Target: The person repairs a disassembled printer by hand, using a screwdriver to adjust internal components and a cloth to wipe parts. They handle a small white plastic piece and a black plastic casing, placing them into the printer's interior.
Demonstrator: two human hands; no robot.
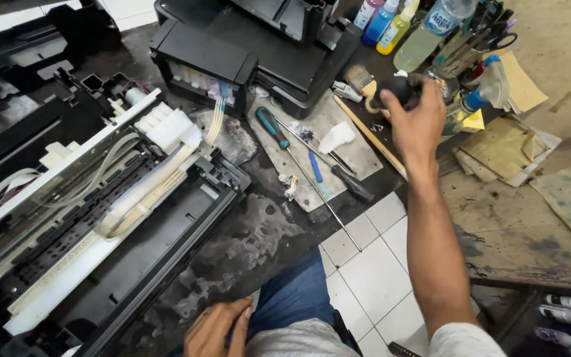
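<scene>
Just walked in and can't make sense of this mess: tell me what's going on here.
A person sits on the floor beside an opened printer with its tubes exposed. Their right hand reaches out and grips a round black object near some bottles. The left hand rests on their knee. Screwdrivers lie on a stained sheet.

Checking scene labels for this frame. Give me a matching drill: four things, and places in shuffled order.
Things:
1. right hand
2. left hand
3. teal-handled screwdriver
4. opened printer

Places:
A. on the grey mat, centre
B. left of the frame, on the stained floor
C. at the bottom edge, by the jeans-clad knee
D. stretched out, gripping a black round object by the bottles

Pairs: 1-D, 2-C, 3-A, 4-B
</scene>
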